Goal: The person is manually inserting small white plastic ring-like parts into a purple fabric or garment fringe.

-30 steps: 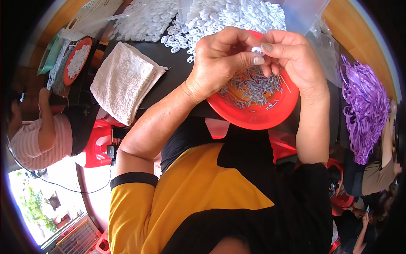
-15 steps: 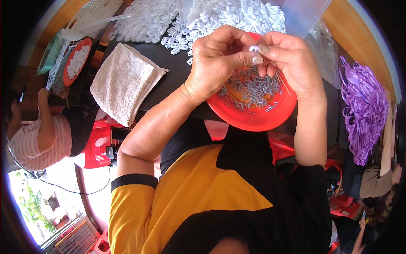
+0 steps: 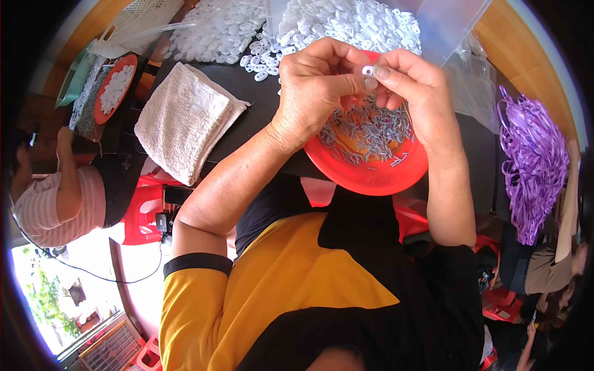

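Over the far part of a red bowl (image 3: 391, 187), my two hands meet around a small white plastic piece with a dark hole (image 3: 368, 71). My right hand (image 3: 417, 89) pinches this piece between thumb and fingers. Close against it, my left hand (image 3: 312, 83) is closed, thumb pressed toward its fingers; whatever they grip is hidden. Many small grey pins (image 3: 377, 133) lie in the bowl below. Beyond my hands is a heap of similar white oval pieces (image 3: 346, 28), some spilled loose onto the dark table (image 3: 260, 105).
A folded beige towel (image 3: 185, 120) lies left of my left forearm. Clear plastic bags (image 3: 467, 83) and a bundle of purple ribbon (image 3: 532, 167) are on the right. At far left a person in a striped shirt (image 3: 59, 201) sits by a red plate of white pieces (image 3: 114, 89).
Both hands keep their pinch around the white piece, shifting only slightly. The view has tilted a little; the bowl appears marginally lower.
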Tool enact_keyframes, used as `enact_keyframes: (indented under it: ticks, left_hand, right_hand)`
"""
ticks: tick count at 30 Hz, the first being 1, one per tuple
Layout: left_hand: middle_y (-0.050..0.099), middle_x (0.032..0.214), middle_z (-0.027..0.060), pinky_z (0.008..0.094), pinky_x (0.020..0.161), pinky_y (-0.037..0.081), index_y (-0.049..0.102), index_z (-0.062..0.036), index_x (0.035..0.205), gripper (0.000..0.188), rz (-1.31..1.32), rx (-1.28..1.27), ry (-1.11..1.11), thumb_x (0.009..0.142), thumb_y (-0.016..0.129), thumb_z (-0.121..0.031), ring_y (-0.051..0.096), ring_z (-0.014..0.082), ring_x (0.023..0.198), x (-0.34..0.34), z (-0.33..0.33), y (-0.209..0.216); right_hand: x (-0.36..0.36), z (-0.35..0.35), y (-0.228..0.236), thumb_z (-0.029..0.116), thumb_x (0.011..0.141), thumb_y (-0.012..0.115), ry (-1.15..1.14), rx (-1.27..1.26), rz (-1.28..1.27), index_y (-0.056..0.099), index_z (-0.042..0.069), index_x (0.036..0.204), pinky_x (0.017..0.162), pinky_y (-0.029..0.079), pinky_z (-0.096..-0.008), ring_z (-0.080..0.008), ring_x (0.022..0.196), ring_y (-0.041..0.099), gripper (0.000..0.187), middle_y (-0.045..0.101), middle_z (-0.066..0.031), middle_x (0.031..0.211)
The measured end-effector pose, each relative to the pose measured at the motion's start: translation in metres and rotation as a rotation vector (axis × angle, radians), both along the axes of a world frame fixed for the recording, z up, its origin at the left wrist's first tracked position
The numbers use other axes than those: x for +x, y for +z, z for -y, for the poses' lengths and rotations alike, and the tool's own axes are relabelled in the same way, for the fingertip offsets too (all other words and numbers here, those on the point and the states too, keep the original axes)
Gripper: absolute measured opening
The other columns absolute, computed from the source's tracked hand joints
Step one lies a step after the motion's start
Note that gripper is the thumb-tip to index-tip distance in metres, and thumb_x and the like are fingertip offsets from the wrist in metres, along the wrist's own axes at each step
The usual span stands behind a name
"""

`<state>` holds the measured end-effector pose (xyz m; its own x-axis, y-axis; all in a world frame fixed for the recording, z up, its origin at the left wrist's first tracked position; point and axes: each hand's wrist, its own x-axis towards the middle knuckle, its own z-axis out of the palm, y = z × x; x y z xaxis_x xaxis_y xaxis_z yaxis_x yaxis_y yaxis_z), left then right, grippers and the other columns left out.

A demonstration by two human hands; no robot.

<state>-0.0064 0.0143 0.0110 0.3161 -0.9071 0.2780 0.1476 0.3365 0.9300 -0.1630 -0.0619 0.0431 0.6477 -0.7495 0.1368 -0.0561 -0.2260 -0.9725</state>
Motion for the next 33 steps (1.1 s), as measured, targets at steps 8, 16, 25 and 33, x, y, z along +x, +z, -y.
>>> enact_keyframes:
  ticks: [8, 16, 25, 33]
  left_hand:
    - [0.069, 0.082, 0.0100, 0.0220, 0.053, 0.051, 0.065, 0.0035, 0.095, 0.019, 0.005, 0.060, -0.034, 0.079, 0.075, 0.005, 0.064, 0.0121, 0.064, 0.0021, -0.0022, 0.0037]
    - [0.069, 0.084, 0.0116, 0.0240, 0.053, 0.052, 0.064, 0.0051, 0.096, 0.016, -0.103, 0.040, -0.062, 0.082, 0.071, 0.007, 0.065, 0.0142, 0.065, 0.0024, 0.0009, 0.0020]
    - [0.069, 0.083, 0.0115, 0.0247, 0.052, 0.052, 0.064, 0.0055, 0.096, 0.017, -0.115, 0.012, -0.040, 0.081, 0.071, 0.006, 0.066, 0.0149, 0.065, 0.0024, -0.0002, 0.0007]
    - [0.069, 0.082, 0.0105, 0.0238, 0.052, 0.052, 0.065, 0.0049, 0.095, 0.017, -0.066, 0.014, 0.015, 0.080, 0.070, 0.008, 0.065, 0.0135, 0.065, -0.0005, -0.0042, 0.0051]
  right_hand:
    - [-0.0012, 0.0042, -0.0019, 0.020, 0.091, 0.063, -0.081, 0.022, 0.083, 0.066, 0.003, 0.090, 0.058, 0.040, -0.0205, -0.0069, 0.063, 0.055, 0.017, 0.061, 0.0005, 0.072]
    - [0.0005, 0.0027, -0.0011, 0.020, 0.091, 0.063, -0.085, 0.089, 0.109, 0.066, 0.002, 0.089, 0.058, 0.039, -0.0211, -0.0076, 0.062, 0.056, 0.018, 0.061, 0.0005, 0.071]
    - [0.0011, 0.0006, -0.0018, 0.022, 0.094, 0.062, -0.065, 0.076, 0.069, 0.065, 0.002, 0.095, 0.059, 0.039, -0.0217, -0.0105, 0.065, 0.058, 0.020, 0.064, -0.0023, 0.078]
    - [0.0040, -0.0040, -0.0042, 0.023, 0.095, 0.062, -0.107, 0.045, 0.048, 0.065, 0.003, 0.096, 0.059, 0.039, -0.0211, -0.0094, 0.066, 0.058, 0.021, 0.064, -0.0011, 0.079]
